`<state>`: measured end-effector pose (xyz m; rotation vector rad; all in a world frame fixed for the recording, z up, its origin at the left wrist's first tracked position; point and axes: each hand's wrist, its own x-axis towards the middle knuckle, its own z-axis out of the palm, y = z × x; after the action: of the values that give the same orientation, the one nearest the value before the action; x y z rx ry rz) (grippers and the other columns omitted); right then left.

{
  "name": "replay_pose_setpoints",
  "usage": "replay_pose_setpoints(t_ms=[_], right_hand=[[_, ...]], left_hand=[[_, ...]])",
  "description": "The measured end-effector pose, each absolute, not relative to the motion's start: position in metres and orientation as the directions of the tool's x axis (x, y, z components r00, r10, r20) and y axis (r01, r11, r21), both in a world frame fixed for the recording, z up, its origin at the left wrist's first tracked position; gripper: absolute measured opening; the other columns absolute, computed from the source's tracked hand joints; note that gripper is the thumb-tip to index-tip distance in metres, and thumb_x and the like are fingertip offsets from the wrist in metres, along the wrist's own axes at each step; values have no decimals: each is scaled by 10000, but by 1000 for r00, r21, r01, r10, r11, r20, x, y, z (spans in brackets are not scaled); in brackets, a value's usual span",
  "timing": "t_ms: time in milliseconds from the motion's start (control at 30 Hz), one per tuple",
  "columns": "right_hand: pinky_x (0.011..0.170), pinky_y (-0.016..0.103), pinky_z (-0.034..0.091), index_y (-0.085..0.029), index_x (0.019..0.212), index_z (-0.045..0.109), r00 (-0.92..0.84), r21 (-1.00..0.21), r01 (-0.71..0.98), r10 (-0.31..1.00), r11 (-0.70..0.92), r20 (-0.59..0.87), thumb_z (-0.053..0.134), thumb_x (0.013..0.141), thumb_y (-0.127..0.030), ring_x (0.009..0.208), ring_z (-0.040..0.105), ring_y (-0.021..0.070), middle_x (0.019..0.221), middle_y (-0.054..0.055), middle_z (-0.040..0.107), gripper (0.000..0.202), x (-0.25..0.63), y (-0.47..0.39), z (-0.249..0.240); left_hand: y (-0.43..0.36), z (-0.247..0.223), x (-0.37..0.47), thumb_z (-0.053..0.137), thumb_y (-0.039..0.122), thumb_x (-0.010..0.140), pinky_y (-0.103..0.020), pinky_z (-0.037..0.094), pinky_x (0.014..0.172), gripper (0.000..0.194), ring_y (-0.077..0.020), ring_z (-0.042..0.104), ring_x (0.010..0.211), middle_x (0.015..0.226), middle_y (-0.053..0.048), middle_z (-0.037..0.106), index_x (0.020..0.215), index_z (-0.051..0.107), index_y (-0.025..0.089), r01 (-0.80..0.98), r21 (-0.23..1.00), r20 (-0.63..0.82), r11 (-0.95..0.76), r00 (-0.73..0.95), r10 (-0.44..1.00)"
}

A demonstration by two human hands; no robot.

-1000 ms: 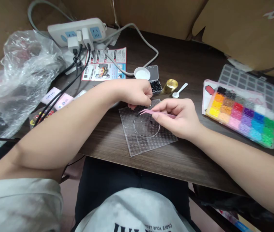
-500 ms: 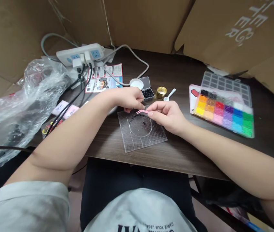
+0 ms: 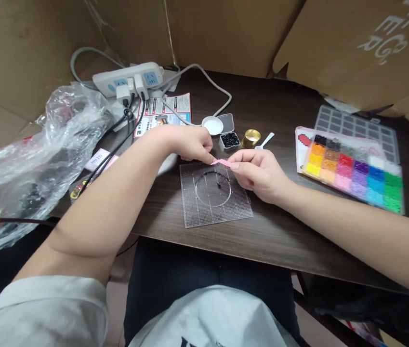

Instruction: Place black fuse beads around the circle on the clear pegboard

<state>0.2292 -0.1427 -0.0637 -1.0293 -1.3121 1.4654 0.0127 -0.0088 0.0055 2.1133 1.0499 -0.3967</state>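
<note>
A clear pegboard [image 3: 190,202] lies on the desk with a thin ring [image 3: 214,206] on it and small black beads [image 3: 218,174] along the ring's upper edge. My right hand [image 3: 258,173] pinches pink tweezers [image 3: 223,163] above the board's top right. At the tweezers' tip is my left hand [image 3: 195,144], its fingers closed together; anything held there is too small to make out. Just behind the hands sits a small box of black beads [image 3: 230,140] with its lid open.
Behind the board are a white round dish [image 3: 213,126], a gold tape roll [image 3: 251,138] and a white spoon [image 3: 267,140]. A multicoloured bead case [image 3: 356,168] lies right. Left are a power strip [image 3: 128,79], black cables, a printed leaflet [image 3: 180,103] and plastic wrap [image 3: 70,125].
The camera view has shifted slightly, so most things appear further right. The pink tweezers have turned and their tip now meets my left fingertips. The pegboard has rotated a little.
</note>
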Motion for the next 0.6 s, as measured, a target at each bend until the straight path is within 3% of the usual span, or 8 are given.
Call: replay_pose_setpoints(t_ms=[167,300,467,600], right_hand=[[453,312,209,-265,935,796,-225,-988,-135,973,-74,-42,1040,894,-480,435,294,104,492,-126,474,328,234,-143,-61],[473,324,192,-263,952,814,-201,-990,-114,978,-84,-60,1064,912,-479,449,296,104,508,-118,483,333,240,-144,-61],[495,343,182,-269,940,861,-38,-995,-77,998,-59,-56,1056,912,-504,468,267,114,508,-99,450,307,243,-147,-61],[497,347,196,-281,927,857,-38,-996,-59,997,-70,-68,1053,903,-532,483,281,126,518,-88,449,319,242,-148,-61]], left_hand=[[1,12,3,945,505,960,-420,347,713,577,-218,501,596,546,-31,603,552,605,281,873,344,-692,-346,484,535],[6,10,2,926,493,959,-418,345,706,578,-219,501,584,536,-35,620,536,591,283,872,357,-712,-336,487,506],[4,11,4,893,445,982,-396,358,667,576,-202,501,550,516,-29,609,538,566,278,873,375,-725,-312,486,488],[2,14,6,853,406,1012,-391,361,644,597,-192,489,520,489,-26,583,520,540,277,866,398,-724,-302,499,477]])
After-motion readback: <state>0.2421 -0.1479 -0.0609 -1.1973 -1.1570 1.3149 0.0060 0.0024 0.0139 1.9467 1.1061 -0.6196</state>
